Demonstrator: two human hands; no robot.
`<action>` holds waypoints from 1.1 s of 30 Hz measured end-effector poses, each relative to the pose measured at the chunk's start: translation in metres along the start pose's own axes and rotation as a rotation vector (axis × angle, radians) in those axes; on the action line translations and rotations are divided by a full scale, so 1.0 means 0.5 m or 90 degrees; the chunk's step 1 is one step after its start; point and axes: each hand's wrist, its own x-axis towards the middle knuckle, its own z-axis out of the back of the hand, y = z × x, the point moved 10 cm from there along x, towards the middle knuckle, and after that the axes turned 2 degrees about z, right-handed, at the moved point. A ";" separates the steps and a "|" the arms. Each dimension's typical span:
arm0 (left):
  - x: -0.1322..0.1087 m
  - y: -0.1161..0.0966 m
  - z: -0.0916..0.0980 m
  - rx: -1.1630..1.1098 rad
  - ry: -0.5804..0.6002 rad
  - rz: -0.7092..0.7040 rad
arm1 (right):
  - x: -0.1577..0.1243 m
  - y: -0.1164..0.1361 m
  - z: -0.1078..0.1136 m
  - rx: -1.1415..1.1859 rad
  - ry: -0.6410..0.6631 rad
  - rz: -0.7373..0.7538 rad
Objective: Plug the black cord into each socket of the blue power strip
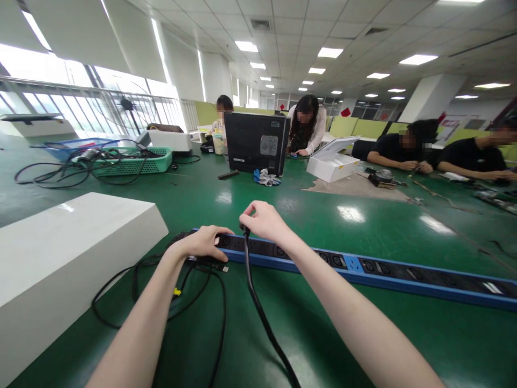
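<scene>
A long blue power strip (363, 268) with black sockets lies across the green table (323, 215). My left hand (204, 243) presses down on its left end, fingers curled over the strip. My right hand (262, 220) hovers just above the strip, pinching the plug end of a thick black cable (258, 307) that runs down toward me. Thinner black cables (133, 280) loop on the table under my left forearm.
A large white box (60, 258) sits at the left. Farther back stand a black computer case (255, 142), gloves (266, 177), an open white box (333, 160) and a green basket (133, 160) with cables. Several people work at the far side.
</scene>
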 end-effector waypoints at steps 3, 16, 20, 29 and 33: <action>0.001 0.002 -0.002 -0.007 0.010 0.005 | -0.021 -0.067 0.047 0.070 0.026 -0.057; -0.003 0.004 0.004 0.020 -0.002 0.012 | -0.068 -0.123 0.060 0.333 0.182 -0.067; -0.004 0.003 0.004 0.025 -0.009 0.002 | -0.029 -0.115 0.181 0.124 0.105 0.041; -0.002 0.014 0.005 0.019 -0.020 0.001 | -0.009 -0.011 0.511 -0.557 -0.306 0.081; -0.005 0.013 0.005 0.022 -0.019 0.004 | 0.005 0.028 0.304 -0.566 -0.045 0.242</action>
